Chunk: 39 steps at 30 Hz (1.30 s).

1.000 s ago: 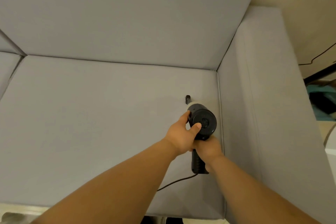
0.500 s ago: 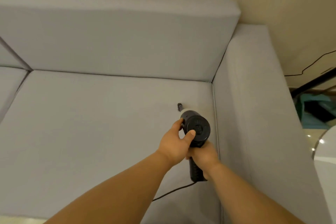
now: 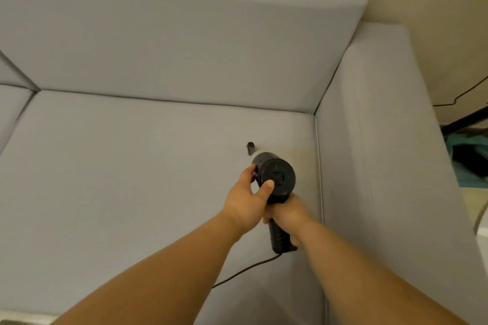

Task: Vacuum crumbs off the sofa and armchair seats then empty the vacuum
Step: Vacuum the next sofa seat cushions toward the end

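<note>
Gripping the handheld vacuum (image 3: 276,181) with both hands, the person works the right end of the grey sofa seat (image 3: 148,179), close to the armrest (image 3: 383,166). The right hand (image 3: 289,216) wraps around the black handle below the motor body, probably because that is where the weight is carried and aimed; the left hand (image 3: 247,200) curls around the side of the round body with its thumb laid on the rear cap, seemingly steadying it so the nozzle tracks evenly. The nozzle (image 3: 250,148) points away from the person and down at the cushion; whether it touches the fabric cannot be told from this angle. A black cord (image 3: 245,270) trails from the base of the handle back across the seat toward the front edge, lying slack behind the tool, out of the path of the nozzle. No crumbs can be made out on the fabric. Compared with half a second ago, both grips are unchanged and the vacuum sits in much the same spot beside the armrest seam, the nozzle angled a little more to the left; the view has tipped slightly, so less of the wall above the backrest (image 3: 184,39) shows.
</note>
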### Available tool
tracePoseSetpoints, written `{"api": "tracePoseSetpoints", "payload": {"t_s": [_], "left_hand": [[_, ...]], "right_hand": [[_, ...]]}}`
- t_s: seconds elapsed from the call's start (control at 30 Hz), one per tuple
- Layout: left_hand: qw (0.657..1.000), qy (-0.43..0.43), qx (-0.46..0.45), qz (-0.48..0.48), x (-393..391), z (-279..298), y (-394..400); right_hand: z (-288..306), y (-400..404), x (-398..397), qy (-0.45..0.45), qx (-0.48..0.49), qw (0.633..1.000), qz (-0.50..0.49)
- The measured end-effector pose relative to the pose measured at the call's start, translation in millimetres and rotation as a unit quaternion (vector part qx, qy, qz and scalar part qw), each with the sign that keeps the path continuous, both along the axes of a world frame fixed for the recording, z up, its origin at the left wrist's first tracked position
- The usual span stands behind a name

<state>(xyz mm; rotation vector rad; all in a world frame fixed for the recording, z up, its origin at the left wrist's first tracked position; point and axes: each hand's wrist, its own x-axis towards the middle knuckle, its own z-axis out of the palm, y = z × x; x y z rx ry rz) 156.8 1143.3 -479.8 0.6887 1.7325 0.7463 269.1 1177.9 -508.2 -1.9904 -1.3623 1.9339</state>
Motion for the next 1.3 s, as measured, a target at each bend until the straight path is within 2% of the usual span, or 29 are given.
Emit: {"api": "tracePoseSetpoints", "payload": {"t_s": [0.1, 0.23, 0.43, 0.57, 0.77, 1.03, 1.3], "left_hand": [[1.0, 0.006, -0.016, 0.016, -18, 6, -17], [1.0, 0.004, -0.01, 0.028, -23, 20, -25], [1.0, -0.014, 0.014, -0.002, -10, 29, 11], [0.999, -0.036, 0.002, -0.017, -4, 12, 38], [1.0, -0.006, -0.004, 0.025, -19, -12, 11], [0.994, 0.015, -0.018, 0.105, -46, 15, -39], [0.998, 0.01, 0.023, 0.057, -38, 26, 0]], "right_hand": [[6, -10, -19, 0.008, -0.022, 0.999, 0.039], [16, -16, -23, 0.013, -0.014, 0.999, 0.044], [20, 9, -12, -0.006, 0.063, 0.998, -0.022], [5, 27, -8, -0.02, 0.058, 0.997, -0.043], [-13, 19, -25, -0.018, 0.036, 0.999, 0.03], [13, -11, -56, -0.007, -0.016, 0.99, 0.141], [20, 14, -47, -0.002, 0.062, 0.997, 0.046]]}}
